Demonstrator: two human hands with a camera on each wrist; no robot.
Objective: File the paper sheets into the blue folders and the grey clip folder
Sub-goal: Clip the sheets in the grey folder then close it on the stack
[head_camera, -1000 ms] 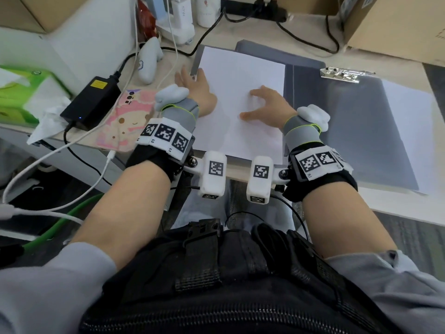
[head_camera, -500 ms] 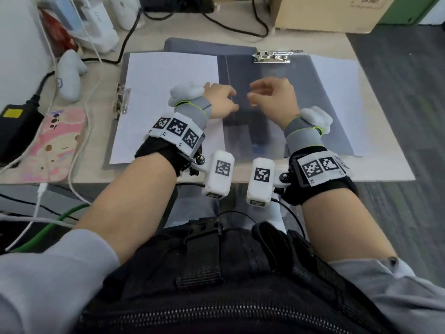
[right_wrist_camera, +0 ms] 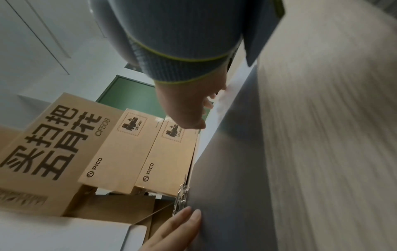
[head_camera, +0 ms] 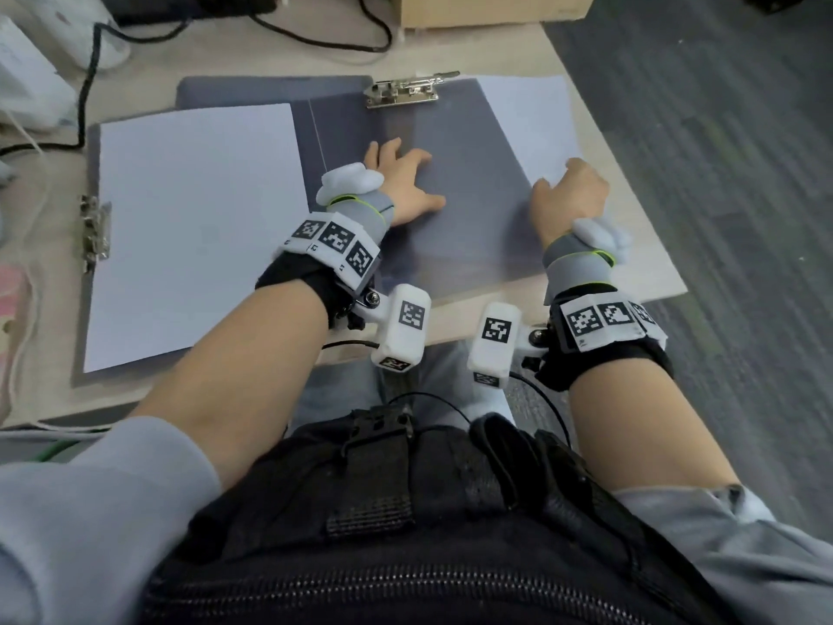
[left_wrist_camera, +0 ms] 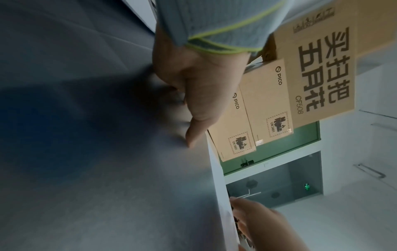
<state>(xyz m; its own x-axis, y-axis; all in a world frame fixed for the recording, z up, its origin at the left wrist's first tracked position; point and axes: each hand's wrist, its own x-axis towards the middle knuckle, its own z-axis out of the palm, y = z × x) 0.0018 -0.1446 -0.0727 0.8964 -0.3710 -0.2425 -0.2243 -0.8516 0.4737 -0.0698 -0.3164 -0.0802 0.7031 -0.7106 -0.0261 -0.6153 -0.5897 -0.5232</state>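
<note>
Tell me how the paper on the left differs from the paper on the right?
The left sheet lies fully exposed on its folder, beside a metal clip at its left edge. The right sheet is mostly covered by a grey translucent cover, and the right hand touches it; no hand touches the left sheet. Both are plain white.

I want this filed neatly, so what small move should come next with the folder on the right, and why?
Probably nudge the sheet leftward under the grey cover with the right hand. The sheet sticks out past the cover's right edge, the right hand sits there, and the left hand lies flat on the cover, steadying it.
</note>
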